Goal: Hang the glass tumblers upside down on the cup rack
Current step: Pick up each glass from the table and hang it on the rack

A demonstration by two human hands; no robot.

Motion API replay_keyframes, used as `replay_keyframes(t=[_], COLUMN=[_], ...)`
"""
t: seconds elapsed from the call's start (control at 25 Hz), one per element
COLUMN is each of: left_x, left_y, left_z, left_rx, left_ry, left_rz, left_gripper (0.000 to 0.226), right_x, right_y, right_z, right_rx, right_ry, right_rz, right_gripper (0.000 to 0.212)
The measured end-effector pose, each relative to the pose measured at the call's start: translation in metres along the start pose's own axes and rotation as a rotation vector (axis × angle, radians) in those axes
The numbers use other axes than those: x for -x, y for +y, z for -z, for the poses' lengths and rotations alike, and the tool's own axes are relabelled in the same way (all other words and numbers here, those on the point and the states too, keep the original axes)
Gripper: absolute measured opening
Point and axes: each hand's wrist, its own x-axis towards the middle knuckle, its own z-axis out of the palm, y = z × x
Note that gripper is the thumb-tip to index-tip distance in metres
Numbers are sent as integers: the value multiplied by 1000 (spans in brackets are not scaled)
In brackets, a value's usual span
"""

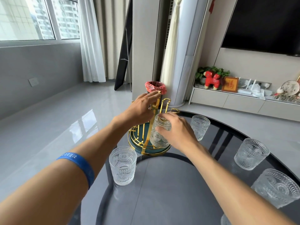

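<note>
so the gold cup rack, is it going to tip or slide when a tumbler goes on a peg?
The cup rack is tall thin wire on a small round base, so probably top-heavy. It stands on a glossy table, so it may slide. The left hand holds its top, which suggests it needs steadying.

Rack (150, 140) at counter's (162, 192) far edge; left hand (142, 108) blocks its top, right hand (177, 129) with a tumbler (159, 133) blocks its right side. Upright tumblers flank it: one near-left (122, 165), three right (199, 126) (250, 153) (279, 187). Open counter in the middle, between the forearms. Rack's left prongs unobstructed.
</note>
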Motion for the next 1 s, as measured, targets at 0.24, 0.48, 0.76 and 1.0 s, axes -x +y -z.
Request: replay_keyframes(t=[0.24,0.48,0.76,1.0], left_x=[96,149,156,144], left_y=[4,-18,0,68], left_z=[-15,-30,-15,-26], left_rx=[218,-113,82,107], left_ry=[278,-167,173,364], left_rz=[233,277,76,-383], left_gripper=[61,75,63,55], right_x=[22,81,115,103], right_y=[-8,-26,-48,-55], right_z=[6,-4,6,29], right_rx=[-159,-224,-1128,-1692], right_ry=[226,450,-448,-290], right_rz=[-14,7,-900,-879], right_gripper=[45,14,44,46])
